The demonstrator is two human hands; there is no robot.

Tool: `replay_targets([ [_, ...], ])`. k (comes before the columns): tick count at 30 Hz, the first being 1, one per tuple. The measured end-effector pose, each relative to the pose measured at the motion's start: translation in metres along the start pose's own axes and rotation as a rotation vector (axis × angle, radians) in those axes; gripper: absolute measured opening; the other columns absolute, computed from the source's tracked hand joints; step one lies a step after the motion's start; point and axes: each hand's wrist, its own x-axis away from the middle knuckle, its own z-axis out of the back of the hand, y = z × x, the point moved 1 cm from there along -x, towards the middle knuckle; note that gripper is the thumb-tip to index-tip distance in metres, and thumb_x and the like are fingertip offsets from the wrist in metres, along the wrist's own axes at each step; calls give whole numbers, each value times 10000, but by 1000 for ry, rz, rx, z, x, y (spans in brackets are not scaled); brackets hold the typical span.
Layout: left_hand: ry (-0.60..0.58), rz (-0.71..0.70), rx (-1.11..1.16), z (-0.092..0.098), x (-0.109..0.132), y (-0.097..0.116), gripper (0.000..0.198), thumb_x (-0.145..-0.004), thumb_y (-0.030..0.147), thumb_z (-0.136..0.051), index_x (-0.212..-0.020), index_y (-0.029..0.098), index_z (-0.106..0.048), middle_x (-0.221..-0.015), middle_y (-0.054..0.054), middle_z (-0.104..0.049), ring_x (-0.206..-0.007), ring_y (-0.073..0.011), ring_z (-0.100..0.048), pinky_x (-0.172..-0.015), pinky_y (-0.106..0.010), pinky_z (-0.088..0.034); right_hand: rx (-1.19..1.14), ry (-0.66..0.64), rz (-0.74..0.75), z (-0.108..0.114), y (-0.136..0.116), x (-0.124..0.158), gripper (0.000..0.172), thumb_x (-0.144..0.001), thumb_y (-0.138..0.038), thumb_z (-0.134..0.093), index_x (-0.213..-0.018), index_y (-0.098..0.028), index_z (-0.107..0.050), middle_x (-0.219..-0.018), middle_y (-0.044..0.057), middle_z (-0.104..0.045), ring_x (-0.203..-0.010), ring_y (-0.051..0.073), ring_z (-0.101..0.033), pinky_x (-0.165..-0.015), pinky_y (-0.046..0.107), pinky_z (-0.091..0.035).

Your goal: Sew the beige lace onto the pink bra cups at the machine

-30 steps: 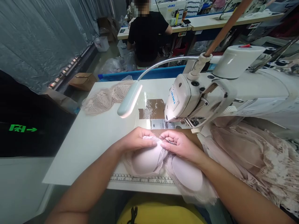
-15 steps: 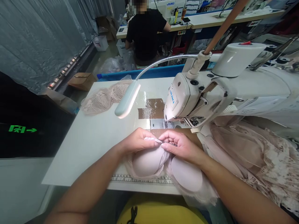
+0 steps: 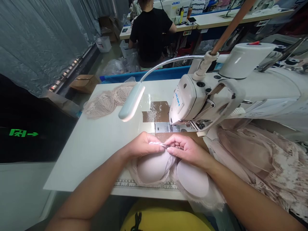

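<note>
On the near side of a flat white table (image 3: 101,144), just in front of a big white metal sewing machine (image 3: 190,96), lies a pale pink bra with smooth, round padded cups and lace edges (image 3: 152,168). Its left cup rests partly over a black-and-white ruler strip (image 3: 146,185), and the other cup hangs a bit past the table edge. The left hand (image 3: 144,145) has its thumb and fingers pinched together on the top lace edge of the left cup. The right hand (image 3: 185,147) is just beside it, thumb and pointing finger nearly closed at the same edge, other fingers curled in. Something thin and dark seems tucked in them, but it is too small to tell what.
</note>
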Motion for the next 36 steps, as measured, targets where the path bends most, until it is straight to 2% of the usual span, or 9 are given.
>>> replay_targets([
  [5,-52,-9,-31,-3,-2,-3,356,-735,377,-707,-589,118,-511,-581,46,-334,-550,-66,-296,-498,-223,-219,87,19,-10,-5,-3,0,196,-797,-356,-621,-866,-173,-613,-785,30,-637,-728,158,-597,-645,278,-475],
  [9,-50,-4,-12,-3,-2,-2,396,-725,406,-714,-588,129,-466,-589,44,-339,-554,-67,-306,-500,-221,-219,105,64,3,-3,0,-1,178,-804,-349,-604,-821,-171,-609,-772,29,-631,-710,152,-590,-628,273,-470],
  [15,-36,15,48,-2,-2,-5,384,-695,397,-745,-590,120,-501,-568,49,-363,-533,-62,-323,-488,-214,-238,101,41,18,0,-1,-2,181,-782,-345,-617,-837,-173,-604,-753,18,-616,-697,146,-582,-629,269,-465],
  [19,-33,22,44,-1,-2,-4,312,-713,388,-740,-687,100,-621,-603,15,-484,-566,-83,-418,-524,-220,-324,161,110,36,1,-3,-3,164,-792,-338,-594,-792,-174,-605,-760,21,-623,-696,145,-577,-633,270,-449],
  [23,2,-13,62,6,1,-1,271,-713,367,-742,-776,111,-680,-722,-31,-606,-649,-120,-522,-600,-239,-404,157,23,-72,12,-8,2,256,-818,-421,-554,-907,-181,-572,-739,0,-585,-657,133,-550,-592,252,-428],
  [28,56,-67,88,23,6,-1,248,-743,359,-710,-800,125,-652,-830,-52,-636,-712,-136,-566,-647,-239,-432,621,-13,-258,41,-23,23,471,-772,-584,-554,-1096,-245,-600,-819,11,-620,-668,165,-573,-562,256,-400],
  [31,71,-77,133,31,8,-2,255,-781,379,-668,-807,132,-612,-733,-22,-598,-637,-108,-533,-596,-215,-410,838,20,-330,55,-26,34,559,-739,-594,-572,-1166,-233,-601,-891,48,-663,-760,216,-613,-589,269,-411],
  [33,60,-75,148,34,9,-2,256,-773,379,-674,-852,146,-603,-730,-10,-586,-641,-109,-535,-593,-214,-414,889,16,-360,57,-23,38,474,-746,-535,-575,-1109,-235,-623,-919,55,-678,-798,230,-618,-593,269,-407],
  [36,0,-53,74,33,9,-1,404,-674,307,-755,-1024,177,-599,-905,-37,-620,-784,-160,-582,-681,-260,-463,922,-12,-356,52,-18,41,198,-779,-399,-537,-832,-235,-635,-804,30,-673,-710,206,-604,-552,263,-374],
])
